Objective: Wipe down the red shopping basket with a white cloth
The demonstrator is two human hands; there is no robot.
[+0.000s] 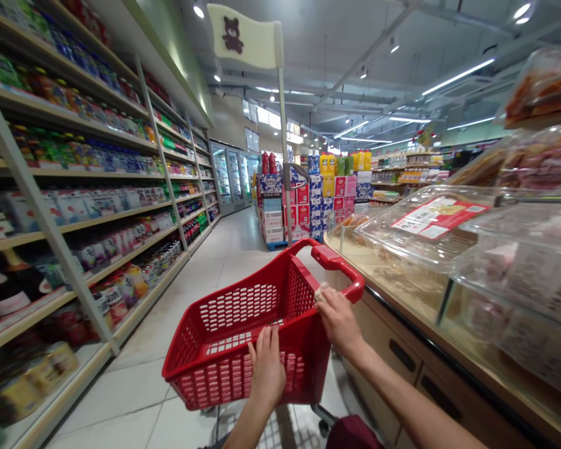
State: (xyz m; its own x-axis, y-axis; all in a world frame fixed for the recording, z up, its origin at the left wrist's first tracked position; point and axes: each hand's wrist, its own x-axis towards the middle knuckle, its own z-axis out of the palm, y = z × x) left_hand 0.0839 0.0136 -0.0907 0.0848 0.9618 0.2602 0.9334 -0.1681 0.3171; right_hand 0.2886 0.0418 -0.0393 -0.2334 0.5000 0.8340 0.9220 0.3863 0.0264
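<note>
A red plastic shopping cart (243, 302) with slotted walls stands sideways in front of me, its handle (341, 265) at the right. My left hand (267, 369) is hooked over the near rim of the basket. The fingertips reach just inside the rim. Further right, my right hand (339, 318) grips the basket's rim at the corner below the handle. A small pale, crumpled-looking bit (321, 290) shows at its fingertips, too unclear to name. Inside, the basket shows only its slotted floor and walls. From the handle end rises a pole with a cream bear flag (245, 36).
Shelves (88, 227) of bottles and cans line the left side. Close on the right is a display counter (402, 293) stacked with clear plastic food boxes (416, 224). Stacked cartons (303, 206) stand ahead, with glass-door fridges (231, 174) beyond. Tiled floor (224, 249) runs between.
</note>
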